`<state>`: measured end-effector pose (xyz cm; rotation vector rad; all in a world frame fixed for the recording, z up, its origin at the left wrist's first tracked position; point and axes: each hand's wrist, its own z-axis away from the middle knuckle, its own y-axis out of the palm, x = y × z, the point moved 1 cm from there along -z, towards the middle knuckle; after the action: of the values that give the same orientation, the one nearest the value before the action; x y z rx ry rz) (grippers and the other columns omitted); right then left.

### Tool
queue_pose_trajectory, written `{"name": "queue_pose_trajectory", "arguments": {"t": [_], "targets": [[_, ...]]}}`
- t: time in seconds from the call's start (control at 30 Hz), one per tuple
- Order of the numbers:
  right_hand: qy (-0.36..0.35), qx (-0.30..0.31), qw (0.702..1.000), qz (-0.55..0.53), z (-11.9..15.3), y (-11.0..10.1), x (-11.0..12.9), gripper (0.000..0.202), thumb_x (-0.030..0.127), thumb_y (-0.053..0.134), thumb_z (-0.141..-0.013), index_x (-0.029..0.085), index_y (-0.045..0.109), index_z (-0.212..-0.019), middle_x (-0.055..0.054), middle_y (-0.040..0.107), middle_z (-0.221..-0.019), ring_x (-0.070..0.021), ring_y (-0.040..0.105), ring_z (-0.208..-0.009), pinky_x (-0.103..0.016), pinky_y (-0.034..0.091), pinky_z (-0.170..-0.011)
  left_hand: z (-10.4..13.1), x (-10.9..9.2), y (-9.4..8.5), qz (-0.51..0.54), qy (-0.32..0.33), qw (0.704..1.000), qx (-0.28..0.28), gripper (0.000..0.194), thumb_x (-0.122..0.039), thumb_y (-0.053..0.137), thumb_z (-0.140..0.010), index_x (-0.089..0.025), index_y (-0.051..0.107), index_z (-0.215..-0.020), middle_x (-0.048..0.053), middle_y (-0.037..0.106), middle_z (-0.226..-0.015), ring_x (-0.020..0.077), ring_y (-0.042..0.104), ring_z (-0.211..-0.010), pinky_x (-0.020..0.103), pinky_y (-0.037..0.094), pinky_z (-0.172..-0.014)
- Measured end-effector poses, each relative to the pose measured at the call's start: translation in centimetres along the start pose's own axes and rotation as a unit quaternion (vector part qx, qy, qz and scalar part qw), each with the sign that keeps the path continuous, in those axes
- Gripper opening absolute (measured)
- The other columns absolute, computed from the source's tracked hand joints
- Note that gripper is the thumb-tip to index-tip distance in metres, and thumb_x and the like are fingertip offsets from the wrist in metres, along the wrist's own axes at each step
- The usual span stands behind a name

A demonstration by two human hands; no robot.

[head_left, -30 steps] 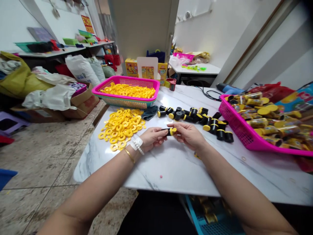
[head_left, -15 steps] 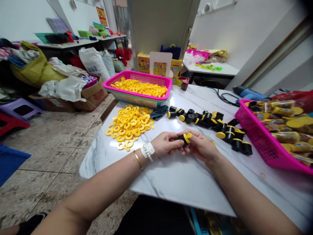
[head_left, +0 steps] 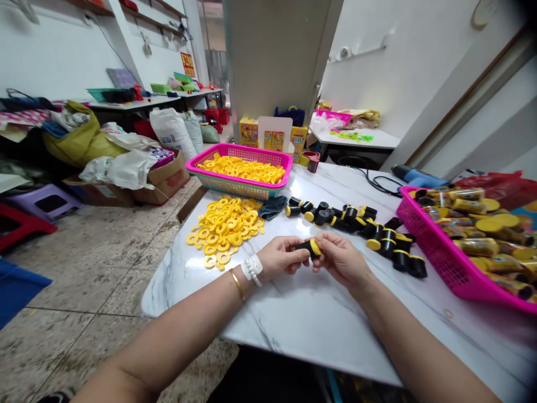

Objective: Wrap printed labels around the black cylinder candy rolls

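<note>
Left hand grips a black tube above the tabletop; right hand pinches its yellow ring. Best to keep both square while seating. Loose rings lie at ten o'clock.

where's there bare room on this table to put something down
Bare marble lies along the table's near edge, in front of both hands, and between the black tubes and the right pink basket. It is crowded behind the hands: yellow rings, the tubes, the far basket.
</note>
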<state>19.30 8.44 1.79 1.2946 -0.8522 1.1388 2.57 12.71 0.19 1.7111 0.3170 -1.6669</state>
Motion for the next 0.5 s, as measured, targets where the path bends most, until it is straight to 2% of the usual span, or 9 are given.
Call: {"name": "queue_pose_trajectory", "arguments": {"t": [0.1, 0.17, 0.27, 0.37, 0.4, 0.43, 0.5], "targets": [[-0.008, 0.001, 1.0, 0.012, -0.4, 0.5, -0.9, 0.042, 0.056, 0.076, -0.074, 0.019, 0.055, -0.073, 0.006, 0.055, -0.049, -0.0096, 0.056, -0.043, -0.022, 0.052, -0.049, 0.2, 0.2, 0.1, -0.004, 0.016, 1.0, -0.004, 0.051, -0.056, 0.076, -0.072, -0.012, 0.06, -0.089, 0.0, 0.058, -0.069, 0.0027, 0.038, -0.045, 0.019, 0.025, -0.043], [-0.028, -0.018, 0.996, 0.079, -0.7, 0.7, -1.4, 0.043, 0.06, 0.067, -0.08, 0.021, 0.051, -0.074, 0.008, 0.052, -0.045, -0.0088, 0.052, -0.038, -0.02, 0.047, -0.044, 0.1, 0.3, 0.0, -0.038, 0.019, 0.999, -0.028, 0.05, -0.058, 0.073, -0.073, -0.012, 0.059, -0.087, -0.002, 0.056, -0.067, 0.0029, 0.036, -0.043, 0.02, 0.025, -0.042], [-0.028, -0.052, 0.984, 0.167, -1.1, 0.9, -1.5, 0.045, 0.066, 0.05, -0.087, 0.022, 0.046, -0.077, 0.008, 0.052, -0.046, -0.0108, 0.051, -0.035, -0.02, 0.039, -0.037, -0.2, 0.3, -0.4, -0.148, 0.01, 0.984, -0.1, 0.047, -0.06, 0.067, -0.078, -0.014, 0.057, -0.082, -0.004, 0.05, -0.06, 0.0046, 0.036, -0.042, 0.021, 0.024, -0.042], [-0.049, -0.033, 0.978, 0.201, -0.6, 1.0, -0.1, 0.04, 0.061, 0.047, -0.09, 0.021, 0.052, -0.085, 0.005, 0.059, -0.054, -0.0134, 0.058, -0.041, -0.022, 0.041, -0.041, -0.5, 0.1, -0.7, -0.26, 0.067, 0.954, -0.131, 0.042, -0.055, 0.066, -0.081, -0.013, 0.058, -0.083, -0.003, 0.053, -0.064, 0.0063, 0.041, -0.05, 0.02, 0.029, -0.047], [-0.082, -0.029, 0.964, 0.249, -0.1, 0.9, 0.6, 0.036, 0.056, 0.05, -0.09, 0.021, 0.055, -0.088, 0.004, 0.061, -0.058, -0.014, 0.06, -0.046, -0.023, 0.043, -0.046, -0.6, 0.1, -0.6, -0.282, 0.087, 0.947, -0.128, 0.041, -0.053, 0.068, -0.08, -0.013, 0.059, -0.087, -0.003, 0.055, -0.066, 0.0066, 0.042, -0.052, 0.02, 0.031, -0.049], [-0.121, -0.033, 0.938, 0.322, 0.4, 0.8, 1.4, 0.03, 0.05, 0.053, -0.089, 0.021, 0.059, -0.09, 0.003, 0.062, -0.061, -0.0146, 0.062, -0.052, -0.024, 0.043, -0.051, -0.7, 0.2, -0.5, -0.296, 0.099, 0.942, -0.123, 0.042, -0.052, 0.07, -0.078, -0.014, 0.059, -0.092, -0.003, 0.055, -0.067, 0.0069, 0.043, -0.053, 0.02, 0.032, -0.051], [-0.184, -0.062, 0.848, 0.493, 1.3, 0.4, 2.5, 0.022, 0.041, 0.059, -0.087, 0.021, 0.064, -0.093, -0.001, 0.068, -0.072, -0.0173, 0.065, -0.067, -0.026, 0.042, -0.061, -0.8, 0.4, -0.3, -0.305, 0.095, 0.941, -0.114, 0.047, -0.05, 0.072, -0.076, -0.014, 0.058, -0.103, -0.004, 0.056, -0.065, 0.007, 0.043, -0.052, 0.02, 0.032, -0.051]]}}
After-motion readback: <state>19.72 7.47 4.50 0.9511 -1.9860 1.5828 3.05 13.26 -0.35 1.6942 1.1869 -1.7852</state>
